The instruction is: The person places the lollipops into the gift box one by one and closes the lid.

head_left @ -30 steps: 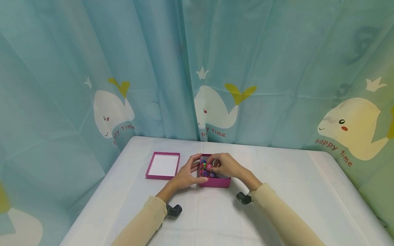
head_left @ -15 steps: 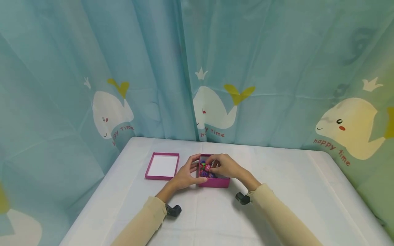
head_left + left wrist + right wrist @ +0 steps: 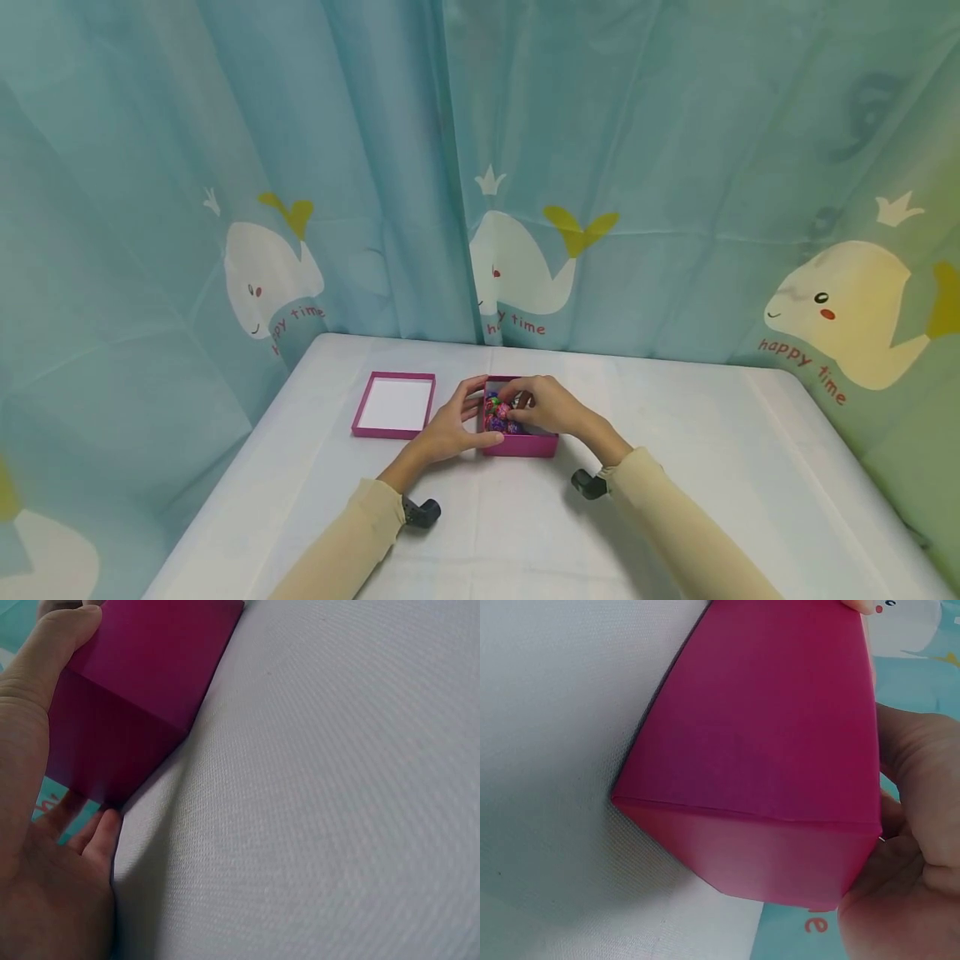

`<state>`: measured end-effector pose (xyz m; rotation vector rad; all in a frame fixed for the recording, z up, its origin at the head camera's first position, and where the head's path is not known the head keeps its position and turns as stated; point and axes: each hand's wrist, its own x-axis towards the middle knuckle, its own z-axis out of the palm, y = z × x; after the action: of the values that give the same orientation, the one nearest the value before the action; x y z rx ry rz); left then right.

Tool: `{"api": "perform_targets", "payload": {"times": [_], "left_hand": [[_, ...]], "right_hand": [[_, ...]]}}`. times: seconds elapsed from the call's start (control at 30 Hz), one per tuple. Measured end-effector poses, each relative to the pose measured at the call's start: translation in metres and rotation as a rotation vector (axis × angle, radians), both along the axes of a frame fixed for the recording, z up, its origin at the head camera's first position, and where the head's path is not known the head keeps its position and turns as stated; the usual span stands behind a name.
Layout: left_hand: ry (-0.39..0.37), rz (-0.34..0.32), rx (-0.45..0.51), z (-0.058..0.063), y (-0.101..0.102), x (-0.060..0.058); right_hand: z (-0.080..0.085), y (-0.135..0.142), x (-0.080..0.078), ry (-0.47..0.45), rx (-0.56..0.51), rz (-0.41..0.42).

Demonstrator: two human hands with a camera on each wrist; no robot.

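Note:
My left hand [image 3: 447,428] grips the left side of an open magenta box [image 3: 520,446]. Its thumb lies at the box's front corner, and its other fingers reach along the left wall. In the left wrist view, the thumb presses near the box's rim. My right hand [image 3: 551,406] reaches in over the box from the right. Between its thumb and fingertips is a small pink patterned ball [image 3: 503,411]. Several other colourful balls, among them a purple one [image 3: 496,425], lie in the box's left part. My right hand covers much of the inside, and the right wrist view shows only outer walls.
Left of the box lies its magenta-rimmed lid [image 3: 393,404], white inside facing up. Both stand on a table with a white cloth [image 3: 675,467]. Behind hangs a blue-green curtain [image 3: 390,167] with whale prints. Each wrist wears a black camera mount [image 3: 588,484].
The pink ball sits slightly lower in the box, with my right fingertips still at it. My left hand keeps its hold. The whole head view has shifted a little.

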<state>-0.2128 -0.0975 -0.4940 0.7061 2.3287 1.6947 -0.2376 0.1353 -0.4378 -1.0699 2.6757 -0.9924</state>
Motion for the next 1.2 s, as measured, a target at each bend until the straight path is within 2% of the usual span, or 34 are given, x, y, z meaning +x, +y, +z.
{"api": "perform_targets", "payload": {"times": [0.77, 1.0, 1.2], "left_hand": [[-0.011, 0.017, -0.024, -0.0023, 0.0002, -0.0018], [-0.009, -0.021, -0.010, 0.0014, -0.0006, -0.0031], [-0.041, -0.057, 0.009, 0.0064, -0.0007, -0.0067]], "right_hand": [[0.0001, 0.0030, -0.0026, 0.001, -0.053, 0.011], [0.0000, 0.0056, -0.0039, -0.002, -0.051, -0.014], [-0.0010, 0.0066, -0.0045, -0.022, -0.055, -0.026]]}}
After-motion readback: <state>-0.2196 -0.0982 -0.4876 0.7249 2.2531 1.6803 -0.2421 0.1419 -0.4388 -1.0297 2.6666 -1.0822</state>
